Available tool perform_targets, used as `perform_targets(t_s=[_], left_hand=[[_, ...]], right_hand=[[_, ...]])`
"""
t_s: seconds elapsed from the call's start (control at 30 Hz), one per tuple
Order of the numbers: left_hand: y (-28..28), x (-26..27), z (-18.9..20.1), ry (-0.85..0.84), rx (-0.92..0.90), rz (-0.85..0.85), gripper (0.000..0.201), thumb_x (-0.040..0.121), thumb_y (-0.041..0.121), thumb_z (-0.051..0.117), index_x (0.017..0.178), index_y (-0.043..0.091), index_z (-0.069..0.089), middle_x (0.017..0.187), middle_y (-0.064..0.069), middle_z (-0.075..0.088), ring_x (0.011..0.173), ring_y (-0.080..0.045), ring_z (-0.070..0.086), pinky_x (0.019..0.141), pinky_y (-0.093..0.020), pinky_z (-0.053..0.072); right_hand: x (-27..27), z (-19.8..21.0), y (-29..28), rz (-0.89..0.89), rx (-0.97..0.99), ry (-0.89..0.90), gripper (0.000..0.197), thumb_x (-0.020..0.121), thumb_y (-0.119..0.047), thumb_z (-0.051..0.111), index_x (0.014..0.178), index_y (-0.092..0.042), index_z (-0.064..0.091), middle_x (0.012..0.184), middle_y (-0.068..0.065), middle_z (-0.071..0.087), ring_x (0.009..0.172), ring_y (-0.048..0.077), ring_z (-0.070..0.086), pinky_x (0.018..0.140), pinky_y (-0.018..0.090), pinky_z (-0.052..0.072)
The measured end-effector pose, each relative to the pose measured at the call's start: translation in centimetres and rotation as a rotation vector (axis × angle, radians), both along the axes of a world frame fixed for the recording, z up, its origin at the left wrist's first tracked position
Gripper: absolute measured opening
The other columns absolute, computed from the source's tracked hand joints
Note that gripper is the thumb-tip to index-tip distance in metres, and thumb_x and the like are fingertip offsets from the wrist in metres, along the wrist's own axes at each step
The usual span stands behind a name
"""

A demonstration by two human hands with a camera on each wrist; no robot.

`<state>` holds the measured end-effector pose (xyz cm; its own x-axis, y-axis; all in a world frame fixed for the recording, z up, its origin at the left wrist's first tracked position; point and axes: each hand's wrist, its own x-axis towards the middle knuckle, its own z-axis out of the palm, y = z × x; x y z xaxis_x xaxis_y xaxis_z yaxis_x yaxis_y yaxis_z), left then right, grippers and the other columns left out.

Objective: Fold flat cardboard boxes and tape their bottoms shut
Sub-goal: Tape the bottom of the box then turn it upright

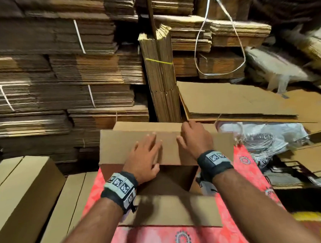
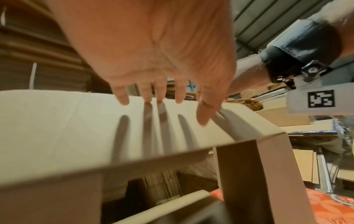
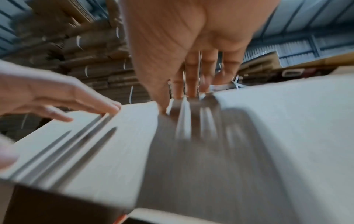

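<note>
A brown cardboard box stands in front of me on a red patterned cloth. Its far flap is folded over the opening, and the near flap lies flat toward me. A dark gap into the box shows between them. My left hand lies flat on the far flap with straight, spread fingers. My right hand presses the same flap beside it, fingers reaching to its far edge. Neither hand holds anything.
Strapped bundles of flat cardboard are stacked high behind the box. An upright bundle stands just beyond it. Folded boxes sit at my left. Loose flat sheets and a plastic sack lie at the right.
</note>
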<state>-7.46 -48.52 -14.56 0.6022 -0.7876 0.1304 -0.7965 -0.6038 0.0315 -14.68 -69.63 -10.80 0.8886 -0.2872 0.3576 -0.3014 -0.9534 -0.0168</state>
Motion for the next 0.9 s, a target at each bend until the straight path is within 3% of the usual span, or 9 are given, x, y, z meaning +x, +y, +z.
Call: perform_targets(t_s=[0.1,0.17,0.23,0.37,0.47,0.7,0.77,0.83,0.9], left_hand=[[-0.6,1.0,-2.3,0.145,0.173,0.078,0.09,0.088,0.052,0.055,0.161,0.034,0.004,0.17,0.001,0.0,0.155,-0.024,0.006,0.123,-0.051,0.015],[-0.4,1.6,-2.9,0.21,0.232,0.095,0.088,0.09,0.047,0.057,0.161,0.036,0.006,0.17,0.006,0.001,0.155,-0.019,0.006,0.124,-0.05,0.012],[-0.3,1.9,-3.1,0.244,0.229,0.099,0.084,0.092,0.039,0.06,0.16,0.038,0.01,0.169,0.009,0.003,0.155,-0.017,0.006,0.125,-0.049,0.01],[-1.0,2.9,-3.2,0.301,0.116,0.123,0.075,0.091,0.035,0.059,0.157,0.04,0.025,0.168,0.012,0.016,0.153,-0.015,0.018,0.124,-0.046,0.019],[-1.3,3.4,-3.7,0.284,0.104,0.129,0.072,0.09,0.035,0.057,0.156,0.04,0.028,0.167,0.013,0.02,0.151,-0.014,0.022,0.123,-0.04,0.024],[-2.6,3.3,-3.6,0.282,0.023,0.201,0.062,0.089,0.037,0.057,0.149,0.04,0.041,0.162,0.015,0.031,0.146,-0.011,0.034,0.12,-0.038,0.032],[-2.6,3.5,-3.6,0.284,0.009,0.216,0.058,0.088,0.036,0.057,0.145,0.04,0.046,0.161,0.014,0.034,0.144,-0.012,0.037,0.117,-0.038,0.036],[-2.7,3.5,-3.5,0.304,0.004,0.231,0.055,0.088,0.033,0.057,0.142,0.04,0.049,0.16,0.014,0.036,0.144,-0.014,0.038,0.116,-0.04,0.038],[-2.8,3.4,-3.5,0.332,0.023,0.224,0.058,0.087,0.033,0.058,0.144,0.039,0.048,0.161,0.012,0.035,0.145,-0.016,0.037,0.116,-0.042,0.037]], right_hand=[[0.8,-3.6,-0.7,0.063,0.109,0.327,0.069,0.087,-0.065,0.056,0.143,-0.026,0.043,0.15,0.006,0.043,0.133,0.027,0.042,0.106,0.051,0.038],[0.1,-5.8,-1.5,0.123,0.175,0.529,0.093,0.084,-0.073,0.056,0.159,-0.03,0.022,0.167,0.002,0.019,0.151,0.025,0.022,0.117,0.057,0.023],[-0.8,-7.6,-2.6,0.131,0.138,0.515,0.098,0.085,-0.072,0.058,0.161,-0.035,0.009,0.17,-0.003,0.01,0.154,0.022,0.013,0.118,0.056,0.019],[-2.6,-8.7,-4.2,0.001,0.121,0.352,0.092,0.087,-0.044,0.067,0.159,-0.04,0.01,0.168,-0.006,0.014,0.154,0.02,0.014,0.118,0.05,0.02],[-4.4,-9.2,-4.8,-0.059,0.139,0.349,0.089,0.085,-0.042,0.058,0.16,-0.036,0.01,0.169,-0.005,0.013,0.155,0.02,0.012,0.119,0.052,0.015],[-10.9,-8.2,-6.2,-0.043,0.245,0.554,0.109,0.079,-0.04,0.055,0.161,-0.027,-0.015,0.16,-0.015,-0.029,0.151,0.009,-0.02,0.113,0.061,-0.016],[-13.1,-8.7,-7.4,-0.073,0.157,0.515,0.097,0.086,-0.026,0.048,0.161,-0.014,-0.012,0.162,-0.011,-0.027,0.154,0.012,-0.011,0.109,0.064,-0.012],[-15.2,-9.0,-8.7,-0.098,0.12,0.452,0.086,0.077,-0.009,0.031,0.161,-0.01,0.011,0.168,-0.008,-0.001,0.153,0.02,0.028,0.108,0.074,0.015],[-16.3,-9.0,-9.7,-0.128,0.154,0.497,0.092,0.077,-0.003,0.028,0.162,-0.016,-0.005,0.168,-0.008,-0.014,0.157,0.02,0.013,0.112,0.076,0.016]])
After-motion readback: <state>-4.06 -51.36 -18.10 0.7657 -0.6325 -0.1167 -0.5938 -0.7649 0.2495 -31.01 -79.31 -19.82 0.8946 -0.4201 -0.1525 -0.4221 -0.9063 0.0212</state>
